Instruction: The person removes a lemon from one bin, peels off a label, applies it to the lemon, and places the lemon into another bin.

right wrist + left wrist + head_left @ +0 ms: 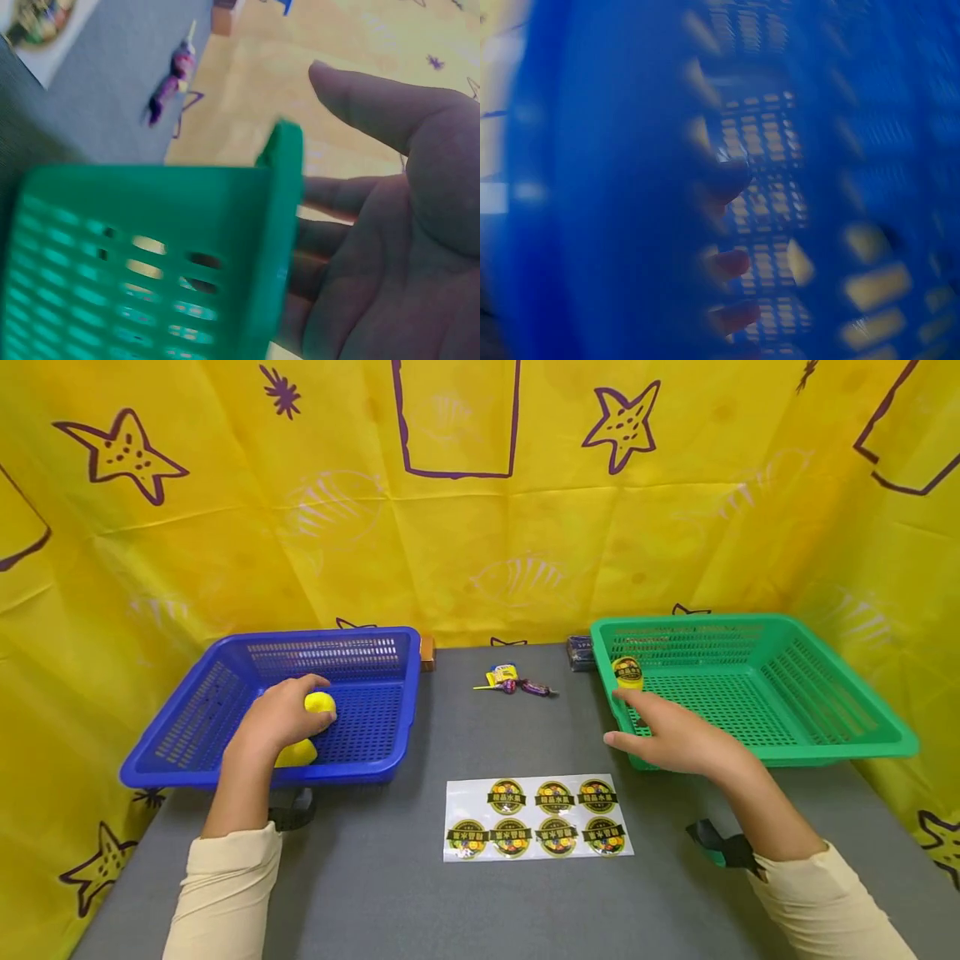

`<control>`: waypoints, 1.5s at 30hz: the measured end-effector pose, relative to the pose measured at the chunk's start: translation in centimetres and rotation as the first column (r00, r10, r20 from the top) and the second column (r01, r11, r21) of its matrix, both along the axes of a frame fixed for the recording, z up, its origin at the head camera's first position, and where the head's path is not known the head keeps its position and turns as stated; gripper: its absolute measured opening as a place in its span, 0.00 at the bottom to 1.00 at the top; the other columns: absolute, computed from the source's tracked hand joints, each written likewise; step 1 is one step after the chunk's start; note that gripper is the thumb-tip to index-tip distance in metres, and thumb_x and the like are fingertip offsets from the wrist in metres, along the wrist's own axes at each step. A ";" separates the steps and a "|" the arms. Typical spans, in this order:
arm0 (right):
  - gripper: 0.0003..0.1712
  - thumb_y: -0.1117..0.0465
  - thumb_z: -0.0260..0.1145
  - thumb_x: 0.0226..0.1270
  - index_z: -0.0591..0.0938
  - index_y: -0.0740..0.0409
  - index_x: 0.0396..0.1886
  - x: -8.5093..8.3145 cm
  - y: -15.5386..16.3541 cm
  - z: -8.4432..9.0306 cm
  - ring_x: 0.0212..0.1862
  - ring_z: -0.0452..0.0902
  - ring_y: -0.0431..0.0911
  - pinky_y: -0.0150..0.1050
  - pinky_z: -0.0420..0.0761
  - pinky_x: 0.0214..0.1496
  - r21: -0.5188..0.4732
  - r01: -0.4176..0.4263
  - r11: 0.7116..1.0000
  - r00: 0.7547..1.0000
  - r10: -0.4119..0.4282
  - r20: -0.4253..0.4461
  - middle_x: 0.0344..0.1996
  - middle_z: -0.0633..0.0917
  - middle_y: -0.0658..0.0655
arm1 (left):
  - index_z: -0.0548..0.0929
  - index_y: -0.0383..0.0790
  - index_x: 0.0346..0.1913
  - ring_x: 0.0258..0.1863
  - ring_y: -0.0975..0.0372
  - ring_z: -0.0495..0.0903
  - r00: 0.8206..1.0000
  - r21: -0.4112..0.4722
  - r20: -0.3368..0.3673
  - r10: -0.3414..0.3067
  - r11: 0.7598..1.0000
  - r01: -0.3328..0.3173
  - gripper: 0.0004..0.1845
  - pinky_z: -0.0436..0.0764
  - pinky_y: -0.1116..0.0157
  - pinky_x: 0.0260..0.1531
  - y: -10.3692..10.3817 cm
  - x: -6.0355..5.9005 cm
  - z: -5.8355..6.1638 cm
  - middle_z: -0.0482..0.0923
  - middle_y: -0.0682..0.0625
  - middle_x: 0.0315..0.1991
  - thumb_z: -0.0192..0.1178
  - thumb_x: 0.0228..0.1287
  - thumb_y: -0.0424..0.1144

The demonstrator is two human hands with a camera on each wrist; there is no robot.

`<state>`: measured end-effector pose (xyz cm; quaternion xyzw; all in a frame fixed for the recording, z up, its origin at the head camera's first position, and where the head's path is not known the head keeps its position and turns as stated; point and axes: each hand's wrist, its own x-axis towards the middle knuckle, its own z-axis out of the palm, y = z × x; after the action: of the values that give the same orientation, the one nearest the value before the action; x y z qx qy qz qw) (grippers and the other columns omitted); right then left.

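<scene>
My left hand (288, 714) reaches into the blue basket (225, 768) and grips a yellow lemon-like fruit (320, 702) between fingers and thumb. A second yellow fruit (297, 753) lies partly under the hand. The left wrist view is a blur of blue basket mesh (592, 187) with fingertips (731, 264) showing. My right hand (637, 718) hovers open at the near-left corner of the green basket (840, 747), holding nothing. Just beyond its fingers, inside that basket, sits a yellow fruit with a round sticker (627, 672). In the right wrist view the open palm (390, 247) is behind the green basket rim (285, 195).
A sticker sheet (536, 817) with several round labels lies on the grey table between my arms. Wrapped candies (517, 681) lie at the back middle, with a small brown box (427, 653) and a dark box (579, 652) beside the baskets. Yellow patterned cloth surrounds the table.
</scene>
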<state>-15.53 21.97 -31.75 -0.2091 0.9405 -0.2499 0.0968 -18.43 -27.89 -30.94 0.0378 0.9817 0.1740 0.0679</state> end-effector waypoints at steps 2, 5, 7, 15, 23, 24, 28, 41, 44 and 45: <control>0.45 0.47 0.65 0.73 0.59 0.71 0.75 0.8 -0.1 -0.6 0.64 0.69 0.68 0.66 0.69 0.62 -0.016 0.011 1.000 1.000 -0.011 -0.014 0.69 0.65 0.75 | 0.71 0.28 0.65 0.51 0.34 0.73 0.998 -0.038 0.059 0.020 0.999 -0.017 0.32 0.73 0.35 0.48 -1.2 -0.2 -0.5 0.72 0.25 0.58 0.66 0.64 0.44; 0.45 0.47 0.65 0.72 0.59 0.70 0.75 1.5 0.0 -1.2 0.69 0.61 0.70 0.67 0.64 0.66 -0.015 0.026 1.000 0.999 -0.026 -0.036 0.70 0.64 0.75 | 0.77 0.28 0.57 0.42 0.40 0.74 0.987 -0.085 0.151 0.051 0.996 -0.038 0.29 0.76 0.42 0.41 -2.5 -0.3 -1.0 0.77 0.28 0.48 0.70 0.59 0.46; 0.45 0.48 0.65 0.72 0.59 0.69 0.76 1.6 0.0 -1.3 0.70 0.59 0.70 0.68 0.63 0.66 -0.009 0.035 0.999 0.998 -0.035 -0.043 0.70 0.65 0.75 | 0.81 0.30 0.46 0.37 0.45 0.74 0.975 -0.101 0.215 0.051 0.994 -0.029 0.24 0.75 0.48 0.37 -3.1 -0.4 -1.4 0.77 0.35 0.38 0.71 0.57 0.47; 0.45 0.47 0.65 0.72 0.60 0.70 0.75 1.5 -0.1 -1.0 0.70 0.60 0.70 0.68 0.64 0.66 0.031 0.020 0.999 0.998 -0.018 -0.059 0.69 0.66 0.75 | 0.80 0.35 0.38 0.35 0.51 0.72 0.941 -0.065 0.329 -0.081 0.992 0.109 0.13 0.73 0.54 0.37 -4.4 -0.7 -3.1 0.74 0.47 0.30 0.68 0.61 0.42; 0.46 0.47 0.65 0.72 0.59 0.68 0.77 1.7 0.2 -1.3 0.71 0.58 0.70 0.68 0.61 0.67 -0.004 0.025 1.000 0.998 -0.025 -0.065 0.71 0.65 0.74 | 0.78 0.33 0.40 0.35 0.50 0.72 0.927 -0.031 0.358 -0.115 0.990 0.135 0.11 0.71 0.54 0.38 -4.0 -0.7 -2.5 0.72 0.45 0.29 0.58 0.70 0.40; 0.46 0.47 0.65 0.72 0.58 0.68 0.77 1.7 0.3 -1.4 0.71 0.58 0.70 0.68 0.61 0.67 -0.008 0.025 1.000 0.998 -0.025 -0.065 0.71 0.64 0.74 | 0.78 0.33 0.41 0.35 0.51 0.72 0.928 -0.029 0.357 -0.103 0.992 0.122 0.11 0.70 0.54 0.38 -3.9 -0.6 -2.3 0.72 0.45 0.29 0.59 0.70 0.41; 0.45 0.48 0.65 0.72 0.58 0.68 0.77 1.9 0.5 -1.7 0.71 0.59 0.69 0.67 0.61 0.67 -0.011 0.030 0.999 0.996 -0.031 -0.085 0.71 0.65 0.73 | 0.79 0.32 0.49 0.38 0.47 0.74 0.947 -0.042 0.314 -0.067 0.996 0.084 0.19 0.74 0.50 0.39 -3.2 0.0 -1.4 0.76 0.38 0.38 0.65 0.64 0.44; 0.44 0.55 0.70 0.68 0.62 0.69 0.75 3.2 -1.0 -4.8 0.63 0.71 0.68 0.65 0.75 0.55 0.089 0.116 0.989 0.907 -0.069 -0.415 0.64 0.73 0.73 | 0.83 0.38 0.55 0.47 0.40 0.75 0.844 0.055 -0.536 -0.009 0.997 0.046 0.22 0.76 0.43 0.44 6.2 2.8 1.8 0.78 0.36 0.52 0.73 0.57 0.38; 0.45 0.54 0.71 0.67 0.62 0.69 0.75 3.2 -1.0 -5.0 0.61 0.72 0.68 0.66 0.75 0.54 0.096 0.126 0.987 0.895 -0.072 -0.439 0.64 0.73 0.73 | 0.84 0.39 0.55 0.58 0.40 0.72 0.756 0.047 -0.650 -0.077 0.989 0.142 0.24 0.73 0.42 0.57 10.1 2.9 0.8 0.76 0.38 0.58 0.76 0.53 0.33; 0.45 0.54 0.71 0.66 0.62 0.69 0.75 3.2 -1.0 -5.0 0.61 0.72 0.69 0.66 0.75 0.54 0.099 0.129 0.987 0.893 -0.072 -0.444 0.64 0.73 0.73 | 0.85 0.40 0.54 0.60 0.41 0.71 0.744 0.035 -0.658 -0.117 0.982 0.186 0.24 0.73 0.43 0.58 11.4 2.9 0.3 0.76 0.39 0.59 0.77 0.52 0.32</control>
<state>-12.37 20.95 -36.78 -0.2045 0.9615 -0.1411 -0.1177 -15.51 -16.52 -30.61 0.1788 0.9274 0.1919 -0.2667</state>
